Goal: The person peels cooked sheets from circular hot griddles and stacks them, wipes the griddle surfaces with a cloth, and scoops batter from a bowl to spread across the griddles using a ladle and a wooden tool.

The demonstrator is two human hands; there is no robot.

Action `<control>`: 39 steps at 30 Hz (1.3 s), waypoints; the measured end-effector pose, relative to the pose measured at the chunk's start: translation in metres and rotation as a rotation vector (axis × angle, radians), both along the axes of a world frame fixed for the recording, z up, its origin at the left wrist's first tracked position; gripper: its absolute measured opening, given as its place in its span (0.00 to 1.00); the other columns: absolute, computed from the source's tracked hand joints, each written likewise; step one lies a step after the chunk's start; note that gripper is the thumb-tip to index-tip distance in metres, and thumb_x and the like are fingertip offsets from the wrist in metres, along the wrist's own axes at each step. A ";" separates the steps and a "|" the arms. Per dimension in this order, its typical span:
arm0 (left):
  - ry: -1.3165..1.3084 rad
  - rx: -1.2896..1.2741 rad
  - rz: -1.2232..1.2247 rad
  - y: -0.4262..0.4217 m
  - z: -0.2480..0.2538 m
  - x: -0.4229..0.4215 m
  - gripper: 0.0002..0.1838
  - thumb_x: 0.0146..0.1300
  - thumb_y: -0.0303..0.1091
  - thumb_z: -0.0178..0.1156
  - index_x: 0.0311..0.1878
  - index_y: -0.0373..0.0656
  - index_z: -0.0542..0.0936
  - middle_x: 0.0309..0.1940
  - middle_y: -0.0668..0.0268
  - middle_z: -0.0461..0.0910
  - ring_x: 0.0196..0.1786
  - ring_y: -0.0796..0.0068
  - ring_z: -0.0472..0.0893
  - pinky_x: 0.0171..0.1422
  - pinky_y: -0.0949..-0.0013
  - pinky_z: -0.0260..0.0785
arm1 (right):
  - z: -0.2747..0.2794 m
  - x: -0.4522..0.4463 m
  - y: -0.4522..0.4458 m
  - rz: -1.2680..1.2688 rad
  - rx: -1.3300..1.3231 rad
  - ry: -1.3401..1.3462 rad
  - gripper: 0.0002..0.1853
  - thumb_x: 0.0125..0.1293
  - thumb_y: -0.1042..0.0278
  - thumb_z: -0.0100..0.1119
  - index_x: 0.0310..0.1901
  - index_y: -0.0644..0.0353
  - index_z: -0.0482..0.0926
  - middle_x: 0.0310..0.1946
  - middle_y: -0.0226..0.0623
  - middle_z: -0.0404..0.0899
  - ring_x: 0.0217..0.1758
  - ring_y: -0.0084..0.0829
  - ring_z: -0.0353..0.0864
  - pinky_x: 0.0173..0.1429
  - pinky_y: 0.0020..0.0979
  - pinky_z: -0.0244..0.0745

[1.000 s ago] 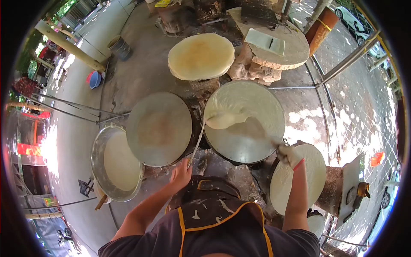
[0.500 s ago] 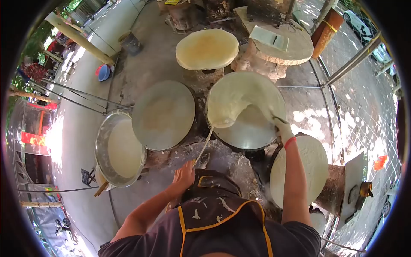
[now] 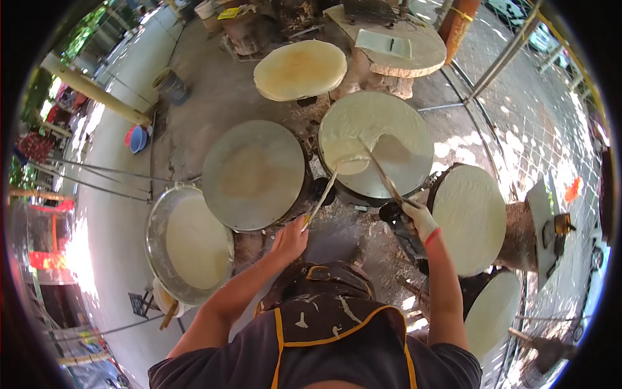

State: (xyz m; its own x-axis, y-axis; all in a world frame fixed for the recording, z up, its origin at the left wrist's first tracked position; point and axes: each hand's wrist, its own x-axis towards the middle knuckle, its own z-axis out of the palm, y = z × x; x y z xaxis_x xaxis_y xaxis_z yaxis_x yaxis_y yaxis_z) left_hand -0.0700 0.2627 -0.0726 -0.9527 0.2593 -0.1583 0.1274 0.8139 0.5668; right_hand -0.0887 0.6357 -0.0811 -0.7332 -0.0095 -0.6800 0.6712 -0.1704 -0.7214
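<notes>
My bare left hand [image 3: 291, 240] is wrapped around a ladle [image 3: 321, 198], probably light, best held near its end; my gloved right hand [image 3: 420, 219] grips a thin spreader [image 3: 383, 177]. Ahead, wet, likely slippery batter [image 3: 346, 124] partly coats a round griddle [image 3: 396, 162].

Left hand [image 3: 291, 241] holds a ladle [image 3: 326, 190], right hand [image 3: 421, 220] a spreader [image 3: 385, 179]

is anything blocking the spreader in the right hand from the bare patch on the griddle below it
Nothing visible stands between the spreader and the bare patch on the griddle. The ladle in the left hand is close, but on the spreader's other side.
</notes>
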 end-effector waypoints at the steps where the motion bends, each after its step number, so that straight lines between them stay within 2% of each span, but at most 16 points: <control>1: 0.045 0.064 -0.040 -0.013 -0.003 -0.005 0.17 0.60 0.34 0.56 0.51 0.39 0.69 0.34 0.47 0.78 0.38 0.41 0.77 0.41 0.47 0.70 | 0.001 0.022 -0.015 -0.085 -0.065 0.025 0.13 0.68 0.59 0.53 0.50 0.53 0.74 0.20 0.23 0.67 0.14 0.16 0.58 0.17 0.20 0.50; 4: 0.285 0.318 -0.109 -0.050 -0.006 -0.020 0.16 0.61 0.30 0.57 0.50 0.37 0.70 0.25 0.52 0.77 0.28 0.49 0.78 0.35 0.55 0.70 | 0.000 0.062 -0.096 -0.477 -0.191 0.038 0.18 0.66 0.62 0.55 0.57 0.52 0.73 0.20 0.22 0.65 0.16 0.15 0.60 0.17 0.20 0.53; 5: 0.181 0.366 -0.078 -0.061 -0.001 -0.024 0.16 0.61 0.31 0.57 0.51 0.37 0.71 0.23 0.56 0.76 0.25 0.56 0.77 0.31 0.59 0.69 | 0.002 0.062 -0.137 -0.592 -0.193 0.012 0.18 0.66 0.61 0.55 0.56 0.53 0.74 0.20 0.22 0.65 0.16 0.16 0.61 0.18 0.20 0.54; 7: -0.023 0.451 -0.008 -0.081 0.025 -0.037 0.15 0.63 0.31 0.56 0.52 0.38 0.72 0.18 0.62 0.74 0.18 0.69 0.75 0.24 0.67 0.66 | -0.026 0.037 -0.193 -0.401 -0.202 0.101 0.18 0.67 0.58 0.55 0.55 0.54 0.75 0.20 0.23 0.68 0.15 0.17 0.63 0.18 0.21 0.56; 11: -0.303 0.778 0.093 -0.128 0.064 -0.056 0.13 0.66 0.33 0.53 0.51 0.39 0.70 0.16 0.69 0.69 0.14 0.78 0.68 0.20 0.73 0.61 | -0.042 -0.038 -0.268 -0.304 -0.117 0.157 0.18 0.66 0.60 0.53 0.55 0.56 0.76 0.21 0.27 0.74 0.17 0.19 0.69 0.20 0.22 0.61; 13: -0.369 0.976 0.141 -0.154 0.083 -0.057 0.11 0.67 0.32 0.52 0.50 0.39 0.70 0.16 0.73 0.67 0.13 0.84 0.65 0.18 0.77 0.57 | -0.057 -0.043 -0.282 -0.517 0.281 0.214 0.17 0.65 0.61 0.53 0.49 0.62 0.78 0.19 0.28 0.72 0.16 0.18 0.68 0.20 0.23 0.61; 18: -0.415 1.234 0.292 -0.217 0.087 -0.043 0.09 0.67 0.30 0.50 0.49 0.41 0.70 0.19 0.71 0.64 0.12 0.83 0.61 0.15 0.77 0.55 | -0.103 -0.039 -0.361 -0.740 0.521 0.097 0.21 0.66 0.57 0.49 0.54 0.63 0.76 0.35 0.46 0.82 0.39 0.38 0.82 0.43 0.35 0.74; 19: -0.425 1.269 0.301 -0.227 0.083 -0.040 0.09 0.67 0.30 0.50 0.49 0.41 0.70 0.20 0.71 0.64 0.12 0.83 0.62 0.15 0.77 0.55 | -0.110 -0.051 -0.364 -0.686 0.504 0.147 0.22 0.65 0.55 0.48 0.53 0.63 0.76 0.44 0.52 0.80 0.52 0.47 0.78 0.56 0.39 0.69; 22: -0.501 1.298 0.361 -0.253 0.076 -0.026 0.09 0.66 0.30 0.51 0.47 0.40 0.68 0.19 0.71 0.64 0.12 0.81 0.62 0.16 0.76 0.56 | -0.097 -0.053 -0.318 -0.264 0.888 0.243 0.22 0.64 0.55 0.50 0.53 0.62 0.76 0.45 0.56 0.79 0.52 0.52 0.77 0.55 0.41 0.70; 23: -0.524 1.298 0.391 -0.262 0.074 -0.020 0.09 0.66 0.30 0.51 0.48 0.40 0.68 0.19 0.71 0.64 0.12 0.81 0.62 0.16 0.76 0.56 | -0.090 -0.050 -0.312 -0.513 0.719 0.187 0.20 0.64 0.56 0.50 0.51 0.61 0.77 0.37 0.51 0.82 0.42 0.47 0.81 0.46 0.40 0.74; 25: -0.564 1.303 0.449 -0.274 0.069 -0.009 0.10 0.66 0.30 0.51 0.48 0.40 0.68 0.19 0.70 0.64 0.12 0.81 0.62 0.16 0.76 0.56 | -0.057 -0.043 -0.302 -0.763 0.230 -0.041 0.13 0.66 0.55 0.49 0.45 0.52 0.75 0.20 0.33 0.73 0.19 0.30 0.71 0.23 0.36 0.69; 29: -0.610 1.326 0.468 -0.276 0.069 0.004 0.12 0.64 0.29 0.52 0.50 0.40 0.68 0.18 0.71 0.63 0.12 0.82 0.62 0.15 0.76 0.55 | -0.014 -0.049 -0.339 -1.010 0.093 -0.001 0.19 0.64 0.59 0.50 0.51 0.63 0.74 0.27 0.39 0.78 0.26 0.32 0.78 0.30 0.33 0.71; 31: -0.646 1.327 0.457 -0.269 0.074 0.007 0.13 0.63 0.28 0.52 0.51 0.40 0.67 0.18 0.71 0.63 0.12 0.82 0.62 0.15 0.76 0.55 | -0.123 -0.032 -0.312 -0.501 0.519 0.254 0.19 0.64 0.57 0.50 0.49 0.63 0.74 0.29 0.41 0.80 0.27 0.32 0.79 0.33 0.34 0.72; 33: -0.679 1.319 0.405 -0.264 0.078 0.013 0.14 0.63 0.27 0.52 0.52 0.40 0.67 0.19 0.71 0.63 0.12 0.83 0.61 0.15 0.76 0.54 | -0.091 -0.006 -0.287 -0.467 0.608 0.118 0.18 0.65 0.57 0.50 0.48 0.63 0.73 0.31 0.42 0.81 0.28 0.31 0.80 0.35 0.34 0.73; 37: -0.650 1.347 0.333 -0.244 0.077 0.024 0.14 0.63 0.27 0.52 0.52 0.41 0.67 0.19 0.71 0.63 0.12 0.84 0.61 0.16 0.77 0.54 | -0.068 -0.008 -0.268 -0.919 0.094 0.025 0.15 0.66 0.59 0.50 0.43 0.63 0.77 0.28 0.39 0.79 0.24 0.32 0.76 0.34 0.33 0.72; 39: -0.661 1.384 0.359 -0.226 0.080 0.030 0.13 0.65 0.27 0.52 0.51 0.42 0.67 0.20 0.71 0.63 0.13 0.84 0.61 0.17 0.77 0.55 | -0.060 0.000 -0.276 -0.700 0.214 0.113 0.13 0.65 0.59 0.50 0.41 0.59 0.78 0.22 0.34 0.74 0.19 0.29 0.70 0.26 0.32 0.66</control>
